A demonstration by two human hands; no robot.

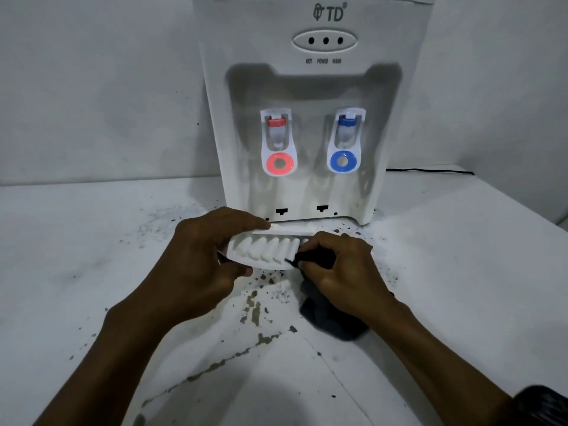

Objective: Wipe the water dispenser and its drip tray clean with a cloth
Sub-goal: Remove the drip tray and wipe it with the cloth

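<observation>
A white tabletop water dispenser (310, 72) stands at the back of the table, with a red tap (278, 142) on the left and a blue tap (344, 139) on the right. The white slotted drip tray (267, 250) is off the dispenser and tilted just in front of its base. My left hand (199, 256) grips the tray's left end, thumb underneath. My right hand (341, 265) pinches a dark cloth (332, 318) against the tray's right end; the rest of the cloth hangs onto the table under my wrist.
The white table (92, 241) is worn, with chipped paint and dark specks (255, 305) around and in front of the dispenser. A black cable (430, 170) runs along the back right by the wall. The table's right edge falls away at the far right.
</observation>
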